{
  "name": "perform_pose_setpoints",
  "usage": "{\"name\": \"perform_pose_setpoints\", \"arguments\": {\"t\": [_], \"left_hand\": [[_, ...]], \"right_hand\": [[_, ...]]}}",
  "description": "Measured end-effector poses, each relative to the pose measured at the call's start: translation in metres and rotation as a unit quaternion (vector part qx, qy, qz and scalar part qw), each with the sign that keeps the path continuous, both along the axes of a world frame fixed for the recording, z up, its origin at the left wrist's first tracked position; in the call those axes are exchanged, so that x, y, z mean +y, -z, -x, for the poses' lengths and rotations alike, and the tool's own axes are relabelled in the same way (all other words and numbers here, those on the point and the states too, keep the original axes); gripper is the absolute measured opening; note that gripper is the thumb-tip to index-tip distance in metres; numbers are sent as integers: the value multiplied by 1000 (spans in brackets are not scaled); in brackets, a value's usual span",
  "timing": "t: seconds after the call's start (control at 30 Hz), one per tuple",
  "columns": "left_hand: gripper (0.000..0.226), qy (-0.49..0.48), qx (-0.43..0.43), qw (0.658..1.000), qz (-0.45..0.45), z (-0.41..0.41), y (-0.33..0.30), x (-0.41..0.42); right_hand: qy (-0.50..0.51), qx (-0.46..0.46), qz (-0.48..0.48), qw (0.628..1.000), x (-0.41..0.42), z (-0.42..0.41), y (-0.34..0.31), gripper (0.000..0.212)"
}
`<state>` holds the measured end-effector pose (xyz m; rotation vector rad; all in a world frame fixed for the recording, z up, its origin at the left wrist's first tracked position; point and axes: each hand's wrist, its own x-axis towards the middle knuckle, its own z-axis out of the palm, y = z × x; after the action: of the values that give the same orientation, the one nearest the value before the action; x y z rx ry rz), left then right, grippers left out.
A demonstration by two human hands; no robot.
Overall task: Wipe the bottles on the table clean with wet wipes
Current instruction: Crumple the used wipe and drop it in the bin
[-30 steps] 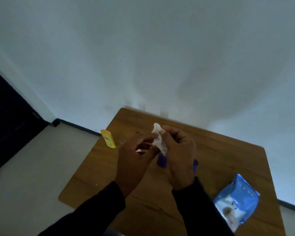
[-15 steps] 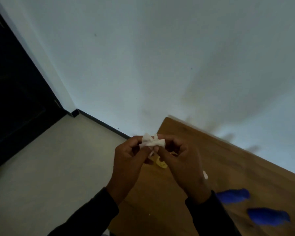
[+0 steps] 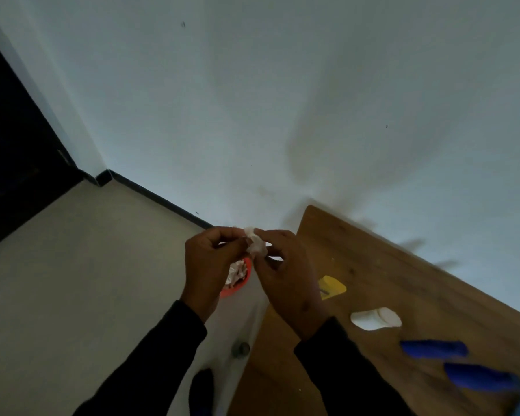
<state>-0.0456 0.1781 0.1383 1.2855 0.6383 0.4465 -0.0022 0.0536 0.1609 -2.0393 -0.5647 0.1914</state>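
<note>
While both my forearms reach forward past the left edge of the wooden table (image 3: 403,295), my left hand (image 3: 207,271) and right hand (image 3: 285,274) meet fingertip to fingertip, each pinching the crumpled wet wipe (image 3: 255,244) with curled fingers. On that table, right of my hands, lie a yellow bottle (image 3: 332,288), a white bottle (image 3: 376,319) and two blue bottles (image 3: 434,349).

- Both hands, left hand (image 3: 209,265) and right hand (image 3: 285,271), hold a crumpled wipe (image 3: 255,244) in open air left of the table (image 3: 382,274), above the floor.
- Below them an orange bin (image 3: 237,285) stands on the floor.
- On the table, a yellow bottle (image 3: 330,287), a white bottle (image 3: 374,319) and two blue bottles (image 3: 434,349) lie apart with bare wood between.
</note>
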Motion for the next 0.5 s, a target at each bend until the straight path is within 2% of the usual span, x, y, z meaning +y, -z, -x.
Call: {"name": "perform_pose_setpoints", "arguments": {"t": [0.07, 0.17, 0.27, 0.37, 0.43, 0.5], "left_hand": [[14, 42, -11, 999, 23, 1, 3, 7], [21, 78, -10, 997, 22, -2, 9, 26], [16, 50, 17, 999, -12, -11, 21, 50], [17, 19, 39, 999, 13, -20, 32, 77], [20, 24, 41, 998, 37, -26, 37, 92], [24, 15, 46, 997, 57, -31, 47, 103]], "right_hand": [[4, -48, 38, 998, 13, -4, 5, 19], [23, -77, 38, 996, 36, -14, 16, 16], [6, -65, 17, 998, 58, -20, 25, 23], [-13, -96, 21, 995, 84, -22, 33, 24], [9, -127, 44, 991, 98, -30, 42, 14], [53, -116, 54, 990, 108, -44, 52, 15]]}}
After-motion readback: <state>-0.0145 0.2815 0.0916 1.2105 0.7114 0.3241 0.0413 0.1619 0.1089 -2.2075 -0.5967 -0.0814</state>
